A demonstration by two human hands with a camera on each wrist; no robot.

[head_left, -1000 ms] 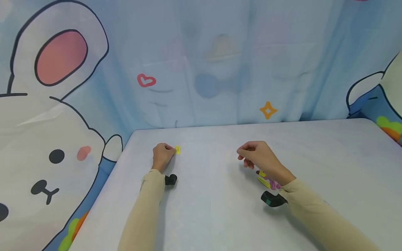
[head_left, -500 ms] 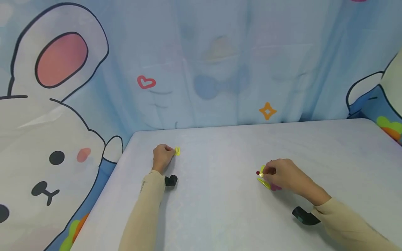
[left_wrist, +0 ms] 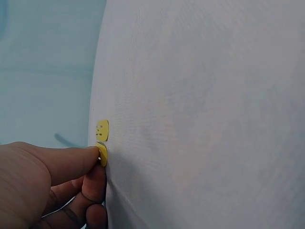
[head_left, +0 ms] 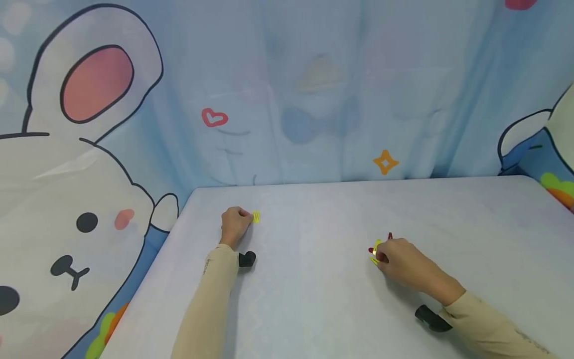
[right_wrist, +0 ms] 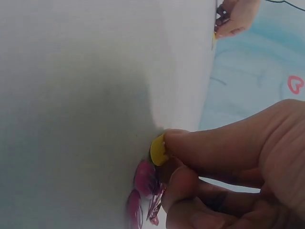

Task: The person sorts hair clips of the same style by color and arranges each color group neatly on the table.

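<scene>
Yellow clip (right_wrist: 158,151) pinched by the right hand (head_left: 405,264), just beside purple clips (right_wrist: 144,179) on the desk (head_left: 305,279); well to its left, the left hand (head_left: 235,225) pinches a second clip (left_wrist: 103,155), just beside a third clip (left_wrist: 103,130).

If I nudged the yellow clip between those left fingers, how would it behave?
The yellow clip looks small against the left hand, so it's probably light. Its flat shape suggests sliding rather than rolling. It shows no droop in the pinch, so it's likely fairly stiff.
</scene>
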